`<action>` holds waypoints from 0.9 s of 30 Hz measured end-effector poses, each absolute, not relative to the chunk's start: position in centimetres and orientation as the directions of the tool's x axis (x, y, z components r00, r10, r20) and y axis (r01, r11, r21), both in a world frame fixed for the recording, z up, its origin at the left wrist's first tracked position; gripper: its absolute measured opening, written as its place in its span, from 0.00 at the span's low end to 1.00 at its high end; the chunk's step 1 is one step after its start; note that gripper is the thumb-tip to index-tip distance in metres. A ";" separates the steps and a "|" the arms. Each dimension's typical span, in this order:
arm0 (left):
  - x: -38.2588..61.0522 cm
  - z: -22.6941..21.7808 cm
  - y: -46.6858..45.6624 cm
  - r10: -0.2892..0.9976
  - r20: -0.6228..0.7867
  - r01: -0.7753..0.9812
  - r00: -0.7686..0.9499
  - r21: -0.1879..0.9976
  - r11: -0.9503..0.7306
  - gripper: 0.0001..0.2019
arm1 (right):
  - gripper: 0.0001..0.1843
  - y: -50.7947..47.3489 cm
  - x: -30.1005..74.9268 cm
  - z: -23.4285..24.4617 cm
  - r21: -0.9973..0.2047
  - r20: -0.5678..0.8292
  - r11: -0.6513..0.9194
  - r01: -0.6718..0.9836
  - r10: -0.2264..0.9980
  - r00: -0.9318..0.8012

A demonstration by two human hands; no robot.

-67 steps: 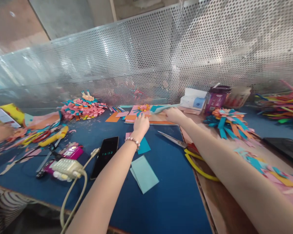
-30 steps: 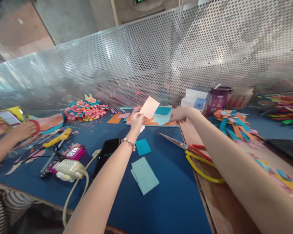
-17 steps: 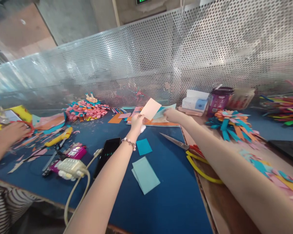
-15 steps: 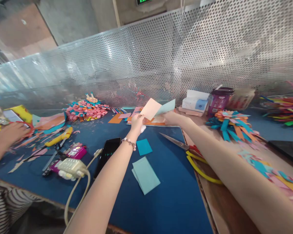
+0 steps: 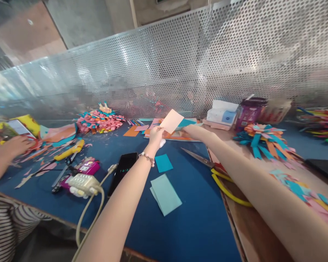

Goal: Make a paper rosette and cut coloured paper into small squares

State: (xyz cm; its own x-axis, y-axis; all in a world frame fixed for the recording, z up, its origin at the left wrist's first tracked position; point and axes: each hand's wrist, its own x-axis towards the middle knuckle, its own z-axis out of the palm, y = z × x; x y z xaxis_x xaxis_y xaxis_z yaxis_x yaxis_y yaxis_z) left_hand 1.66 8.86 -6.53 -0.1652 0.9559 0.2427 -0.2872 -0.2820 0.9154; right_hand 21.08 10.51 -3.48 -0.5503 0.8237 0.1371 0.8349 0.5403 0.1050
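Note:
My left hand (image 5: 156, 137) pinches a peach sheet of paper (image 5: 172, 120), held up at a tilt over the far part of the blue table. Just right of it, my right hand (image 5: 194, 131) reaches into a pile of coloured paper sheets (image 5: 177, 136), beside a blue sheet (image 5: 189, 122). Its fingertips are hidden, so I cannot tell whether they grip a sheet. Nearer me lie a small blue paper (image 5: 164, 163) and light green paper pieces (image 5: 167, 195). Scissors with yellow and red handles (image 5: 207, 162) lie under my right forearm.
A phone (image 5: 123, 171) and a power strip (image 5: 83, 183) with its cord lie left of my left arm. A co-worker's hand (image 5: 16, 145) is at the far left. Paper-strip bundles (image 5: 98, 118), a tissue box (image 5: 222, 115) and a purple cup (image 5: 250, 112) stand along the mesh panel.
The light blue sheet raised by my right hand is no longer upright; a darker blue sheet shows there instead. My left hand keeps the peach sheet. The view has shifted slightly.

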 end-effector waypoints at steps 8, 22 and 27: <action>1.7 -6.7 9.3 0.948 0.214 -0.359 -0.234 0.888 -0.289 0.03 | 0.31 10.8 23.0 -2.0 -0.105 0.449 0.400 0.910 0.836 -0.316; 1.9 -6.5 8.5 0.926 0.202 -0.380 -0.318 0.868 -0.320 0.03 | 0.20 7.2 27.2 4.9 -0.768 0.556 0.475 0.430 0.827 0.079; 2.3 -6.5 8.2 0.944 0.240 -0.245 -0.225 0.924 -0.293 0.06 | 0.26 7.3 27.4 5.7 -0.806 0.552 0.495 0.324 0.827 0.111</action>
State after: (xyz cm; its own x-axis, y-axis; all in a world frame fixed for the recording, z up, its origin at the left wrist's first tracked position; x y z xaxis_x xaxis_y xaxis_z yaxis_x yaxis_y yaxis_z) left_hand 2.29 8.24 -6.46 -0.2251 0.9444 0.2398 -0.2449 -0.2930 0.9242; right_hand 27.39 7.26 5.69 0.1110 0.8265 0.5518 0.3241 0.4948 -0.8063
